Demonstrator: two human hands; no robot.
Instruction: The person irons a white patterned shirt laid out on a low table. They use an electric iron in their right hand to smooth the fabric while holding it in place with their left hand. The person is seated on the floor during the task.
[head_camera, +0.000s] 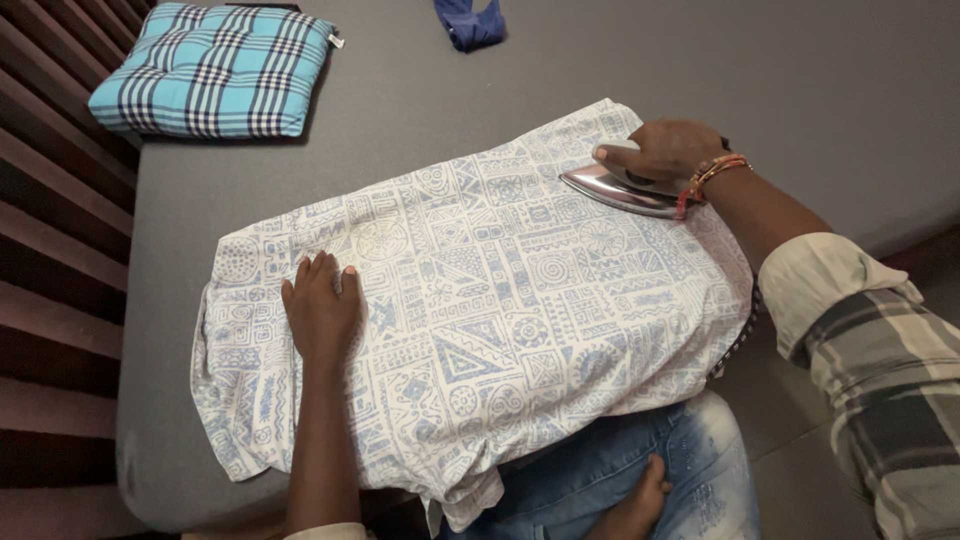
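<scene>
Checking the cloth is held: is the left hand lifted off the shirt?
No, the left hand lies flat on the shirt while the right hand grips the iron.

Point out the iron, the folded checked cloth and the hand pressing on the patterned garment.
iron (622, 190): head view, on its shiny metal side.
folded checked cloth (215, 68): head view, middle of its top face.
left hand (322, 308): head view, back of the hand, flat on the patterned garment (520, 310).

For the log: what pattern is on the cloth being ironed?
The cloth is white with pale blue geometric motifs: spirals, triangles, circles. It shows best in the head view.
</scene>
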